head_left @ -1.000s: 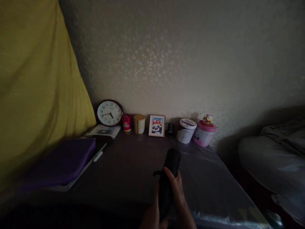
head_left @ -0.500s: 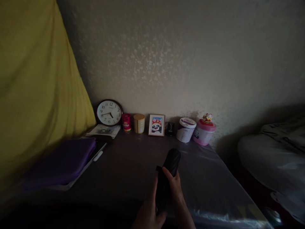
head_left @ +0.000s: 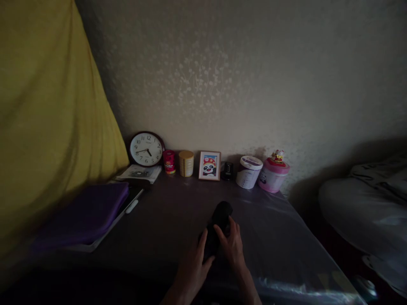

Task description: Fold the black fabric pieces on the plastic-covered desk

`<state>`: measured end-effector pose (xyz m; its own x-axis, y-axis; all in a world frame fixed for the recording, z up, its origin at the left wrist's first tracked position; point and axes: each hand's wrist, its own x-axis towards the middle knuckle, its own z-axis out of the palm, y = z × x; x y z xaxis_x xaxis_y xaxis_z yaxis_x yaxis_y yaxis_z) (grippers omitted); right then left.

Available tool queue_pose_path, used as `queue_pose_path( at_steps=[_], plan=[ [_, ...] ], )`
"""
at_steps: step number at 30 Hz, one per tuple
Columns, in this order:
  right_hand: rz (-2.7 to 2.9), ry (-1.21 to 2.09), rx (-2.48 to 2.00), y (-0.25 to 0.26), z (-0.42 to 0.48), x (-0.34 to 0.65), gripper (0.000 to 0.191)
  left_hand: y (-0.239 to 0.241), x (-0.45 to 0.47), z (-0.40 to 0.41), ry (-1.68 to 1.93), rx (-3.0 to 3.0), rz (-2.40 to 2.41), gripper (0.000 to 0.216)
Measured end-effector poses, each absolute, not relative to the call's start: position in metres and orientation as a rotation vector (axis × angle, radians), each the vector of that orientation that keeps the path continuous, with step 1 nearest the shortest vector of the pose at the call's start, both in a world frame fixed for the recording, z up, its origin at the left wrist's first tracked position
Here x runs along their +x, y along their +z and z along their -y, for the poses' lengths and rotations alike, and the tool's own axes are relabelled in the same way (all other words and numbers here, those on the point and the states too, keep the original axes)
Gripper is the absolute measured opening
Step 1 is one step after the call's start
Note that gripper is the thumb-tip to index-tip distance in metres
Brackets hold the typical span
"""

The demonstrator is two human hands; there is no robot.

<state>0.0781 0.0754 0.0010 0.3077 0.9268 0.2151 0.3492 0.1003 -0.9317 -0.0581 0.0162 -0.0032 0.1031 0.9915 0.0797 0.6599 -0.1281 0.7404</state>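
Observation:
A black folded umbrella [head_left: 222,210] is held over the near part of the table, tilted with its far end up and to the right. My left hand [head_left: 195,264] is closed round its lower left side, thumb and fingers against the dark fabric. Higher up on the right, my right hand [head_left: 232,243] grips it, with the thumb lying across the front. The dark fabric makes its strap and lower end hard to make out.
On the dark, plastic-covered table [head_left: 273,237], a clock [head_left: 146,149], red can [head_left: 169,162], yellow-lidded tin [head_left: 186,164], panda picture frame [head_left: 209,166], white tub [head_left: 249,173] and pink tub [head_left: 272,178] line the wall. A purple folder [head_left: 82,212] lies left, beside a yellow curtain [head_left: 47,106].
Both hands have shifted on the umbrella, the left moving up along it. The umbrella's far end has moved slightly left and down and leans more. The strap tab seen before no longer shows clearly.

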Motion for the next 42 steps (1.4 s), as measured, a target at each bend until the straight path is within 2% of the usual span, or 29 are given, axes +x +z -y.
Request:
queue_pose_path(
  at_steps=[6,12,15,21,30,35,42],
  plan=[
    [1.714,0.510,-1.278,-0.007,-0.083,0.084,0.027,0.003,-0.056,-0.015,0.580,1.959,-1.770,0.065],
    [1.802,0.612,-1.087,0.002,-0.088,0.088,0.010,0.002,-0.055,-0.016,0.514,1.966,-1.776,0.071],
    [1.729,0.759,-1.104,0.004,-0.084,0.091,0.011,0.000,-0.056,-0.017,0.522,1.980,-1.775,0.075],
    [1.525,1.095,-1.114,0.007,-0.072,0.105,0.023,-0.001,-0.054,-0.017,0.462,2.057,-1.815,0.066],
    [1.544,1.231,-1.101,0.021,-0.077,0.095,0.019,0.002,-0.053,-0.016,0.357,2.121,-1.827,0.060],
    [1.661,1.127,-1.154,0.016,-0.087,0.091,0.016,0.000,-0.053,-0.016,0.371,2.134,-1.817,0.056],
    [1.964,0.621,-1.328,0.019,-0.094,0.073,0.008,0.000,-0.055,-0.012,0.391,2.095,-1.806,0.059]
  ],
)
